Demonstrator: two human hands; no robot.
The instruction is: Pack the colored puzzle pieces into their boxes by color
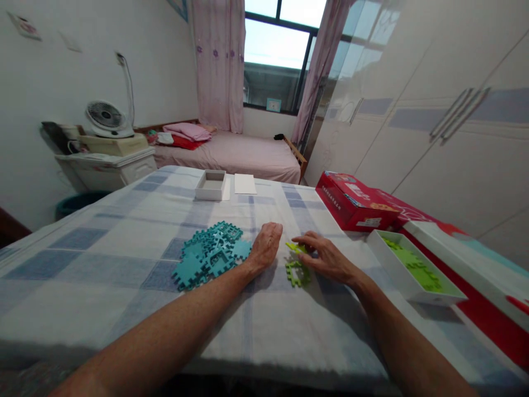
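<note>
A heap of teal interlocking puzzle tiles lies on the checked tablecloth. My left hand rests just right of the heap as a loose fist, knuckles up, with nothing visible in it. My right hand lies flat beside it, fingers stretched over a small bright green tile and touching it. A second green tile lies just in front of that hand.
A white tray holding more green tiles stands at the right, beside red boxes and a white lid. A small empty white box and a white card sit at the far edge. Bed, fan and wardrobe stand beyond.
</note>
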